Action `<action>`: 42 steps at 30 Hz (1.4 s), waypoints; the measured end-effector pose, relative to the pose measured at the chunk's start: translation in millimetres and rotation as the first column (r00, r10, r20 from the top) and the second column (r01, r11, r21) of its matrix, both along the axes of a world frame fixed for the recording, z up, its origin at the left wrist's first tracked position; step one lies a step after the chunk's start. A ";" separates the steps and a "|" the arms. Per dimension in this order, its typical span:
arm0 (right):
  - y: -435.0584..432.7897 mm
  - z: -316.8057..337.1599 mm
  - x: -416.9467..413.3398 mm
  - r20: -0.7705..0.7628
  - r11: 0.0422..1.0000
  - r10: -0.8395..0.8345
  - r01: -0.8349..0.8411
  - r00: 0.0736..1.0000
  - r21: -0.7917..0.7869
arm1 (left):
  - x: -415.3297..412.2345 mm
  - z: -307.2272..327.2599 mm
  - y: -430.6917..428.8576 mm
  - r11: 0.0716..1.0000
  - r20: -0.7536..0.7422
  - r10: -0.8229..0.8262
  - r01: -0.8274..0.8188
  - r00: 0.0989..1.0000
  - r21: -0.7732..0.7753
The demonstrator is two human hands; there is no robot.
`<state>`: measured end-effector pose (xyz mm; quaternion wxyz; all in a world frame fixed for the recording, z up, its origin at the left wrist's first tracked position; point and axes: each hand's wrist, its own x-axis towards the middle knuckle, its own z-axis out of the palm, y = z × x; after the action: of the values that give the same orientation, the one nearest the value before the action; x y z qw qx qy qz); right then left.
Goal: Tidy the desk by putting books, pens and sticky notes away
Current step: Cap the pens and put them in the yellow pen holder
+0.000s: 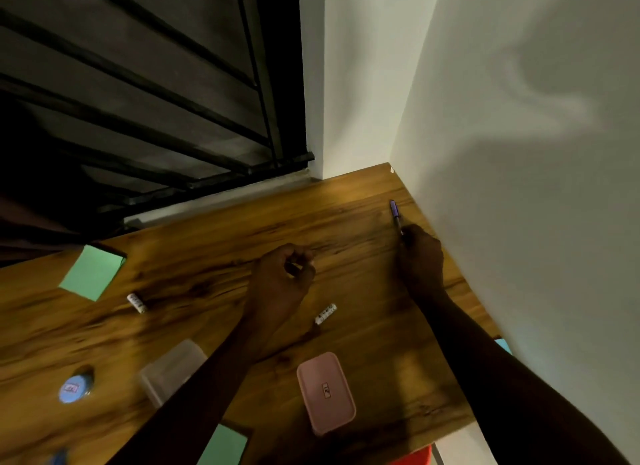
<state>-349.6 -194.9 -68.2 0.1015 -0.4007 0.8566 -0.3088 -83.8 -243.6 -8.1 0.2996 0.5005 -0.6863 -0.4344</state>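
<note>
Your right grip (pixel 420 256) is closed round the near end of the pen (pixel 394 210) at the far right of the counter (pixel 346 222), close beside the wall (pixel 519 187). The pen's purple end points away from you. Whether it touches the wood cannot be told.

Your left grip (pixel 280 274) is over mid-counter, well apart from the pen, with fingers curled in and thumb near the fingertips. Whether it holds anything cannot be told.

A green note (pixel 91 272) lies flat at far left. A second green note (pixel 223 445) lies at the near edge, partly under your left forearm. One white cylinder (pixel 136 302) lies just beside the first note, and another white cylinder (pixel 325 314) lies between your forearms. A pink case (pixel 325 392) sits near you, right of a clear tub (pixel 173 367). A blue disc (pixel 76 388) lies at near left.
</note>
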 end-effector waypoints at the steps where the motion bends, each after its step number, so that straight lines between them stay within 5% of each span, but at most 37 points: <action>1: -0.6 1.9 6.2 0.047 0.999 -0.004 0.006 0.999 -0.033 | 2.4 0.2 0.2 1.000 -0.003 -0.001 0.001 1.000 -0.012; 7: -10.6 29.3 71.0 0.328 0.973 0.098 -0.021 0.940 -0.231 | 29.4 1.4 -1.9 0.997 -0.030 0.039 -0.041 0.999 -0.064; 12: -23.5 57.3 158.6 0.596 0.921 0.344 -0.137 0.726 -0.365 | 77.1 7.8 -11.9 0.979 -0.042 0.182 -0.185 0.982 -0.082; 19: -34.0 80.2 268.8 0.701 0.857 0.516 -0.303 0.493 -0.418 | 168.6 21.7 -16.7 0.951 -0.138 0.279 -0.293 0.950 -0.096; 33: -31.1 101.7 522.9 0.512 0.531 0.810 -0.727 0.284 -0.435 | 426.9 48.7 33.7 0.795 -0.399 0.558 -0.607 0.728 0.006; 42: -31.7 103.7 673.5 0.384 0.446 0.873 -0.811 0.300 -0.379 | 559.2 53.0 69.4 0.755 -0.276 0.580 -0.633 0.766 -0.170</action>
<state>323.9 -226.5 35.5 0.4567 -0.6913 0.4338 -0.3540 475.3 -174.2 44.9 0.5554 0.6064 -0.5003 -0.2711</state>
